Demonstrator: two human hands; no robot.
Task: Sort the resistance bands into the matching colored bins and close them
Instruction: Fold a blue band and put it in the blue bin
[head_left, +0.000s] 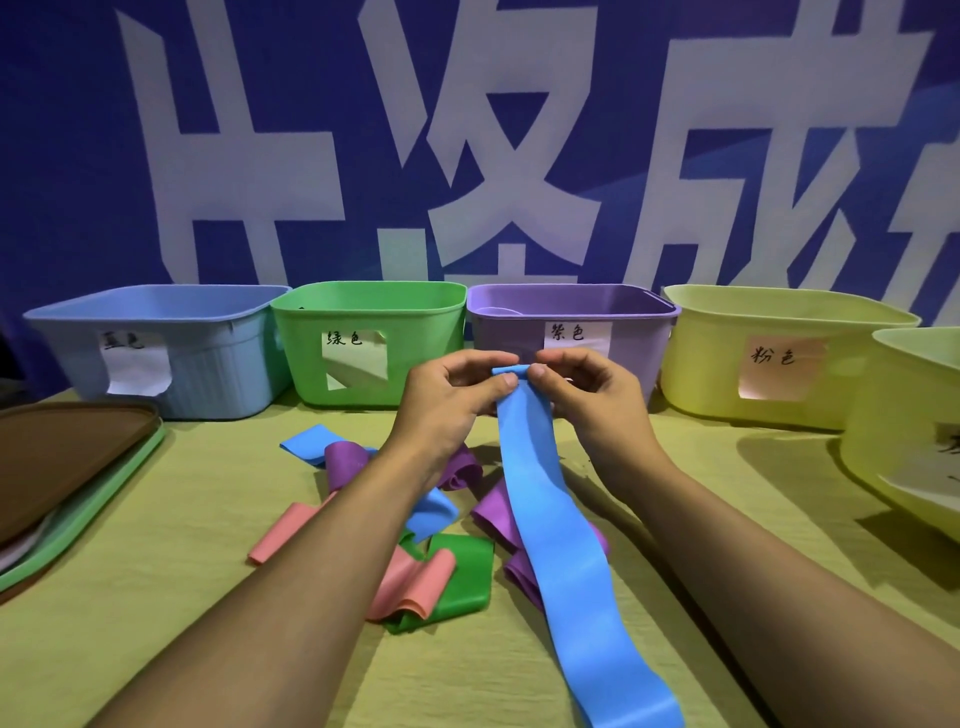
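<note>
A long blue resistance band (550, 519) hangs from both hands down toward me over the table. My left hand (452, 389) and my right hand (587, 395) pinch its rolled top end together, in front of the purple bin (639, 332). At the back stand a blue bin (208, 358), a green bin (363, 317), the purple bin and a yellow bin (701, 353) with a pink label. All are open. Below my hands lie a loose pile of bands: purple (345, 460), pink (415, 587), green (467, 577), and another blue one (306, 441).
A stack of lids, brown on top of green (78, 467), lies at the left edge. A second yellow bin (893, 441) stands at the far right, nearer to me. A blue banner with white characters closes off the back.
</note>
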